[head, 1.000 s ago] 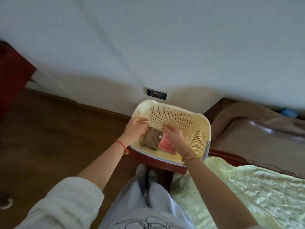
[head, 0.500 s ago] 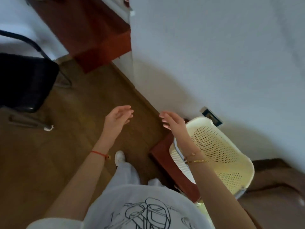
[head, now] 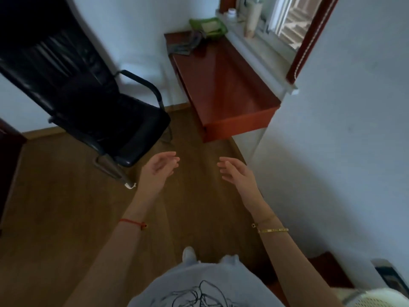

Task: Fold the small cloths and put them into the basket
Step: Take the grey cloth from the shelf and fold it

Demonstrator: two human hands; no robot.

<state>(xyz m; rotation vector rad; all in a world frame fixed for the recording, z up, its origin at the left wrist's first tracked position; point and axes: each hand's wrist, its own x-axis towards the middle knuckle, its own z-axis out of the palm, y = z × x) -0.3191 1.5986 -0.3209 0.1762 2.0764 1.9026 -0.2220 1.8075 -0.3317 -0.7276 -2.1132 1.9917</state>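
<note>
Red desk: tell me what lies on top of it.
A green tray and a crumpled dark cloth lie at its far end. Anything under the cloth is hidden.

Black on the chair (head: 99,103), glossy red-brown on the worktop (head: 221,85), mid-brown wood grain across the floor (head: 55,218), pale white on the wall (head: 343,107). Green on the container (head: 209,26) at the worktop's far end. Red cord bracelet (head: 132,223), gold bangle (head: 273,230). Light grey shirt (head: 199,284) with black scribbled lines. Cream basket (head: 382,299), dotted with holes.

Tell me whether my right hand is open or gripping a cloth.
Open. The right hand hovers above the wood floor with its fingers loosely spread and nothing between them.
</note>
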